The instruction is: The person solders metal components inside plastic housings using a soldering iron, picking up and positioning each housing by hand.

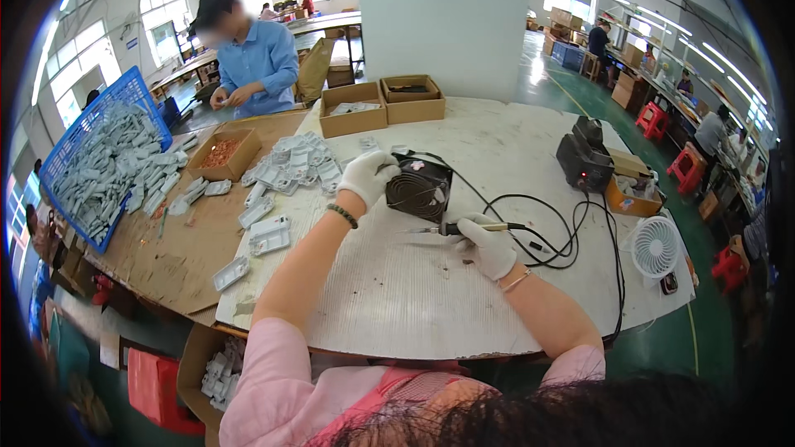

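Observation:
My right hand [490, 248], in a white glove, is closed round a soldering iron [505, 226] with a yellowish handle. Its thin tip points left over the white tabletop [373, 298], and a black cord trails away from it to the right. Just beyond the tip stands a square black fan [420, 189] with a round grille and a small pinkish-white patch near its top. My left hand [366, 176], also gloved, has its fingers bent together at the fan's upper left edge. Anything small between those fingertips is hidden.
Grey-white plastic housings [298, 161] lie heaped left of the fan. A blue basket [132, 83] holds more, beside a carton of copper-coloured parts [224, 155]. A black soldering station [585, 157] and small white fan [655, 246] stand right. A person [257, 58] works across the table.

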A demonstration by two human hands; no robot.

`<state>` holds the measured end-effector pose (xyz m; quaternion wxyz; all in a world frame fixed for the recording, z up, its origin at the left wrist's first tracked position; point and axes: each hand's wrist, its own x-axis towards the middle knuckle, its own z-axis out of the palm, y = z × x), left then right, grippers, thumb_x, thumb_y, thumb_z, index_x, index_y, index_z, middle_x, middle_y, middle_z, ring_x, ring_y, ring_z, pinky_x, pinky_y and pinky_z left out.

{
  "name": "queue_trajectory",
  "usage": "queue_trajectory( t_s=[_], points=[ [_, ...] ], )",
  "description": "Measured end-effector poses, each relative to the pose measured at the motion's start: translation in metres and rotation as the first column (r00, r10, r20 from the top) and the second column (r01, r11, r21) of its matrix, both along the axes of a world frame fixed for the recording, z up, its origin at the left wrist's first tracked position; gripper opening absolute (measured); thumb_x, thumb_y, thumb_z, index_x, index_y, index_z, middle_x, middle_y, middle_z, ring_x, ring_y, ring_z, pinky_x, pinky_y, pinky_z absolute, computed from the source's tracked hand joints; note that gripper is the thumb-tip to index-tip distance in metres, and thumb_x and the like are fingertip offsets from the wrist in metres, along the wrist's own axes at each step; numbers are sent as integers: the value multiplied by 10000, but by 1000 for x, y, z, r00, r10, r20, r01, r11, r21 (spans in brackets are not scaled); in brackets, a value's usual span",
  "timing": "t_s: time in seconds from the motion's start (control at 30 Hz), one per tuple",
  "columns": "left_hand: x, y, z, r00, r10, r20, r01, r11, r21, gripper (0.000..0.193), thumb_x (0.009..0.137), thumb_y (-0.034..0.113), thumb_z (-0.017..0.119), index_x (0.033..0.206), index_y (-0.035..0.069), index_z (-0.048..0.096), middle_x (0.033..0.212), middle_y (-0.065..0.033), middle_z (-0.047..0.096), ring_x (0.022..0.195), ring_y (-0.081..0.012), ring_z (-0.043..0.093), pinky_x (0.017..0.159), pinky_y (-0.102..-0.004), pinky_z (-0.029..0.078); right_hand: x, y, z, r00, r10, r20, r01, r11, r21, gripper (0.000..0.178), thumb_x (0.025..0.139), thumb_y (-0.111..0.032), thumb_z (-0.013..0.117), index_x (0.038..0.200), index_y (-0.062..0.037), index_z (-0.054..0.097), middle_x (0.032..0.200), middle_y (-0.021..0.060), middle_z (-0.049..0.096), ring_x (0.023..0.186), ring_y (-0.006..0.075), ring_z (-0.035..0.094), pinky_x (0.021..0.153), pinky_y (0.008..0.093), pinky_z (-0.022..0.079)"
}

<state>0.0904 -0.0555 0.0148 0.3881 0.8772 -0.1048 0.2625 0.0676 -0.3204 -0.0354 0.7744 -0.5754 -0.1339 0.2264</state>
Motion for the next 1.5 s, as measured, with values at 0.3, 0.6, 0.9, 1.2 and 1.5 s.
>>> queue_trajectory(
  t_s=[0.3, 0.6, 0.9, 1.2, 1.5],
  points=[
    [-90, 48, 16, 958, 209, -196, -102, 887, 449, 596, 798, 370, 652, 1305, 135, 444, 1236, -174, 506, 1113, -336, 519, 912, -404, 443, -3, -4, -3, 996, -65, 56, 59, 993, 104, 186, 907, -162, 538, 998, -12, 601, 873, 80, 660, 680, 87, 601, 559, 198, 479],
    [-229, 168, -29, 541, 742, -396, -441, 651, 618, 670, 763, 451, 660, 1343, 211, 424, 1385, -146, 403, 1291, -373, 336, 1016, -498, 327, 8, 1, -5, 998, -49, 44, 43, 991, 128, 179, 910, -146, 528, 981, 0, 602, 837, 86, 669, 573, 104, 609, 478, 219, 497],
    [-211, 137, -15, 903, 406, -142, -312, 845, 435, 461, 747, 274, 698, 1153, 105, 560, 1046, -132, 592, 983, -313, 543, 843, -392, 444, 3, 3, -3, 996, -89, -17, 90, 990, 104, 165, 910, -141, 525, 979, -22, 614, 803, 83, 670, 566, 101, 588, 503, 212, 477],
    [-72, 56, -9, 903, -150, -403, 319, 862, 394, 408, 778, 353, 655, 1033, 48, 565, 970, -160, 645, 917, -323, 620, 786, -393, 488, -1, 8, -3, 973, -220, 76, 226, 970, -87, 195, 901, -225, 493, 784, -88, 568, 680, 22, 627, 479, 54, 494, 407, 186, 360],
    [83, 58, -28, 983, 44, -180, 77, 789, 610, 444, 852, 505, 506, 1207, 251, 588, 1326, -52, 505, 1319, -288, 334, 1075, -530, 209, -10, 20, -6, 953, -299, -50, 303, 944, 128, 201, 930, -222, 471, 830, -66, 549, 668, 50, 599, 486, 96, 508, 450, 228, 395]
  ],
)
